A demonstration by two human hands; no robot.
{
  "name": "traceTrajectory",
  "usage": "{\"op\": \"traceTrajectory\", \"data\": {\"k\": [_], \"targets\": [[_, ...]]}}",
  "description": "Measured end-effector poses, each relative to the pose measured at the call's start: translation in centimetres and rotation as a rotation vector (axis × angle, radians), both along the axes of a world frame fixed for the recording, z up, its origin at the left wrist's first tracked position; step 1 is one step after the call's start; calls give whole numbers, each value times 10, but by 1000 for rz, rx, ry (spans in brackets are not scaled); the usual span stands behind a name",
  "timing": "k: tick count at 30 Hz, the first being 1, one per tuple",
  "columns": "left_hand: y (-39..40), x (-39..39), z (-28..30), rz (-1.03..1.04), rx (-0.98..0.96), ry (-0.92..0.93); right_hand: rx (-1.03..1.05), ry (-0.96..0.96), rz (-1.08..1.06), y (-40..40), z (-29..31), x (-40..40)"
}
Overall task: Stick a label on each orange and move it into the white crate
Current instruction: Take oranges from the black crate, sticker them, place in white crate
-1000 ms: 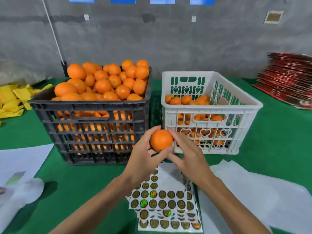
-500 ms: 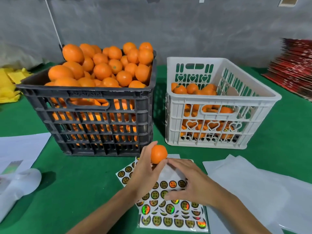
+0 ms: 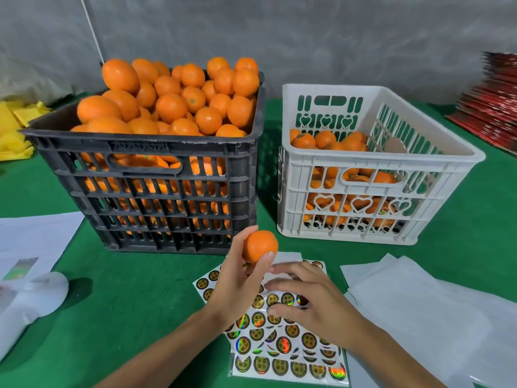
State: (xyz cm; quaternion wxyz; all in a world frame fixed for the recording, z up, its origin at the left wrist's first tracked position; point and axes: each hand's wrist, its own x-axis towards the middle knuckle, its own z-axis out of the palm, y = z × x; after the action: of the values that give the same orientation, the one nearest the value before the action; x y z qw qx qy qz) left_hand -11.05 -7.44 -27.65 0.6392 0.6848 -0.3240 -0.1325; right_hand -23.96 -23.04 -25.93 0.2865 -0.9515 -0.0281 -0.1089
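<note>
One round orange fruit (image 3: 259, 245) sits pinched in my left hand (image 3: 237, 278) above the sheet of round holographic stickers (image 3: 282, 343); my right hand (image 3: 310, 301) hovers loose-fingered, holding nothing. A clumsy peel may crease the label, or the fruit could slip before reaching the white slotted plastic crate (image 3: 372, 197), far right.

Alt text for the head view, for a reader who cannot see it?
The left hand holds an orange above a sticker sheet while the right hand reaches onto it. Behind stand a full black crate and a part-filled white crate.
</note>
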Motion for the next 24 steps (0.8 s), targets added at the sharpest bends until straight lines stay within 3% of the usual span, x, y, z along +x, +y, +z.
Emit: {"op": "traceTrajectory", "data": {"k": [9,15,24], "targets": [[-1,2,-2,-24,-11,-9,35,-152,81,2,-1,0],[-2,2,-2,-36,38,-1,715,-312,-193,6,19,5],[-6,-3,11,-92,-36,34,629,-406,-375,29,24,20]]}}
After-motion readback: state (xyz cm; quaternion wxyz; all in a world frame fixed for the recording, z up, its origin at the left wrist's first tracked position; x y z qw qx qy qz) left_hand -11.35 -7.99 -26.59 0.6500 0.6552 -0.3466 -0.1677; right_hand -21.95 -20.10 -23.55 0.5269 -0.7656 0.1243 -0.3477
